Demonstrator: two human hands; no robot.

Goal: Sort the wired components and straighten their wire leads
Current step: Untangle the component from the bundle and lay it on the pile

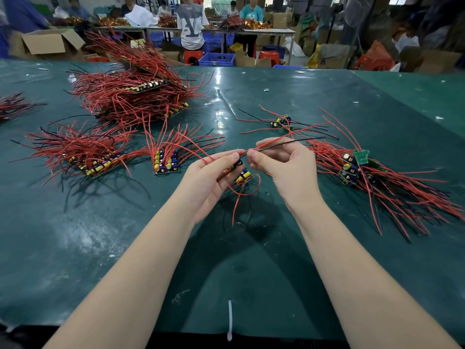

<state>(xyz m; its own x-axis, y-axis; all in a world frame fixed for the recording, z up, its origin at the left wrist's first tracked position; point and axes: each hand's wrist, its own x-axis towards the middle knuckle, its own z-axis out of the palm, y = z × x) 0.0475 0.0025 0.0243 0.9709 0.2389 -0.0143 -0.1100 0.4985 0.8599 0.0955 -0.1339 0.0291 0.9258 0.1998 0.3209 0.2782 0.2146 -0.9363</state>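
Wire leads (274, 143) pinched between both hands (251, 170); component markings probably unreadable.

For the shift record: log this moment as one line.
left hand: grips wired component | right hand: pinches wire leads | step: straightening | sorted stack: left

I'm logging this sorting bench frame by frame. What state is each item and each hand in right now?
left hand: grips the held component, above the table.
right hand: pinches the red and black leads, pulled straight.
loose red lead: curled, hanging.
big pile: tangled.
right pile: leads fanned rightward.
white cable tie: lying flat.
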